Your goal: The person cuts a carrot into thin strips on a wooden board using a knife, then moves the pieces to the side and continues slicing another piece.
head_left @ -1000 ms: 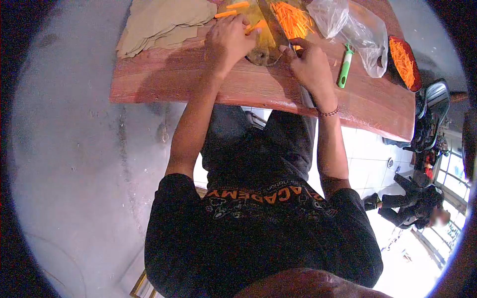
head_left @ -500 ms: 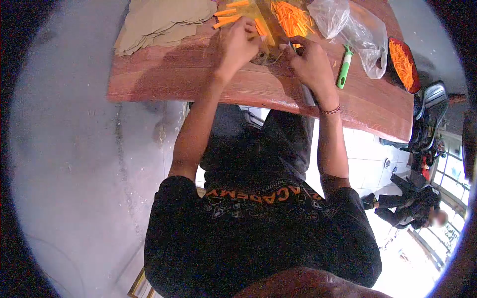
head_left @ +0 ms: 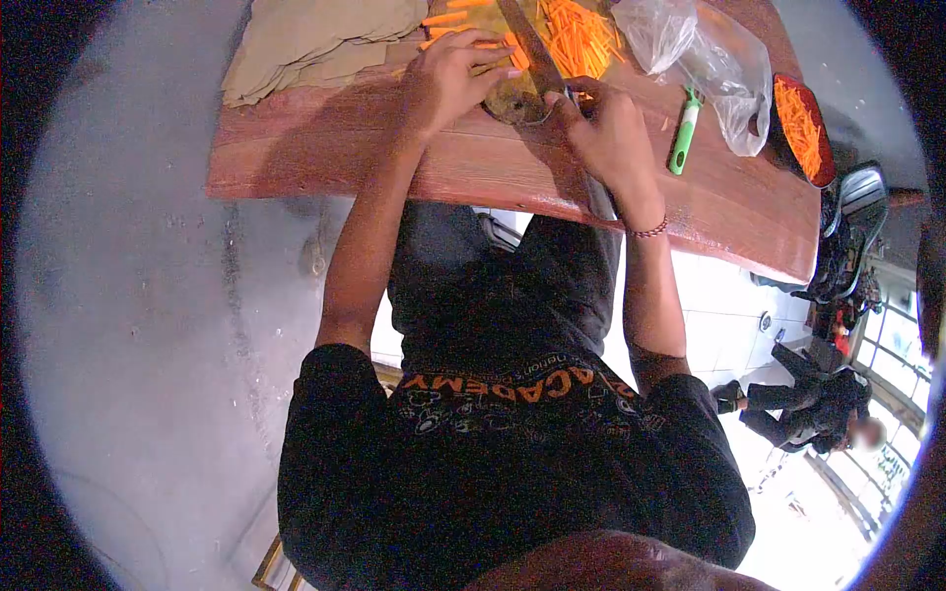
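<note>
My right hand [head_left: 613, 138] is closed round the handle of a knife [head_left: 533, 44], whose broad blade points away across a wooden chopping board [head_left: 510, 101]. To the left of the blade, my left hand [head_left: 451, 81] has bent fingers and thumb at a piece of carrot [head_left: 516, 53], holding it against the board. Several thicker carrot sticks [head_left: 445, 20] lie beyond that hand, partly covered by it. A heap of thin carrot strips [head_left: 576, 37] rests on the right side of the blade. Most of the knife handle is hidden in my right hand.
A green-handled peeler [head_left: 684, 136] lies right of my right hand, near a clear plastic bag [head_left: 724, 74]. A dark red dish of shredded carrot [head_left: 801, 128] sits at the table's right edge. Brown paper [head_left: 315, 49] covers the left corner. A person [head_left: 813, 399] is at far right.
The knife blade has swung up into view along the carrot piece. My left hand has shifted slightly left and down, with its fingers more spread, uncovering the near end of the board.
</note>
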The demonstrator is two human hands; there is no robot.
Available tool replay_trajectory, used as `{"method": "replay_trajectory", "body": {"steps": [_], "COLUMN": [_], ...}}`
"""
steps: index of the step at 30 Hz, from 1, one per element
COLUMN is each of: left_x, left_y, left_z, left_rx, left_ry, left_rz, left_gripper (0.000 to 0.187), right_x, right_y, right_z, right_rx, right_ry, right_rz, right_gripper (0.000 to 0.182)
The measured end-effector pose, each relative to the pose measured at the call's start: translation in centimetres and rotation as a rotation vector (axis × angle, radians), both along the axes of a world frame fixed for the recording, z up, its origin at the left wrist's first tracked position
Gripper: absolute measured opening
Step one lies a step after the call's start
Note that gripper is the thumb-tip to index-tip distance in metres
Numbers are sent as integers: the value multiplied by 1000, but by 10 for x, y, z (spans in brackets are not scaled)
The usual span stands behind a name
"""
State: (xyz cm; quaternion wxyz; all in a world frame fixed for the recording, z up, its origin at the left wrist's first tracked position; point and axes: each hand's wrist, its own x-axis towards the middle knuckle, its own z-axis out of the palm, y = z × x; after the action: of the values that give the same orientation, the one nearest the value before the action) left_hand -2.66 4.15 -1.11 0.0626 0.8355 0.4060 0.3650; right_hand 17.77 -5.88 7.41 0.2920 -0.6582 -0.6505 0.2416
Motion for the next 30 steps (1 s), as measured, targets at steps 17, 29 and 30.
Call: {"method": "replay_trajectory", "body": {"steps": [17,29,30], "left_x": [5,7,7], "left_y": [-8,-14,-14], "left_z": [0,-1,0], "left_rx": [148,111,66], "left_ry": [-65,-153,-164], "left_rz": [7,69,71], "left_gripper": [22,26,27], "right_x": [-2,-8,-8], "right_y": [-14,-22,-22], "right_z": [3,11,10], "right_rx": [74,-3,5], "right_ry": [-49,-75,-78], "right_rz": [10,22,22], "right_gripper": [29,30,29]}}
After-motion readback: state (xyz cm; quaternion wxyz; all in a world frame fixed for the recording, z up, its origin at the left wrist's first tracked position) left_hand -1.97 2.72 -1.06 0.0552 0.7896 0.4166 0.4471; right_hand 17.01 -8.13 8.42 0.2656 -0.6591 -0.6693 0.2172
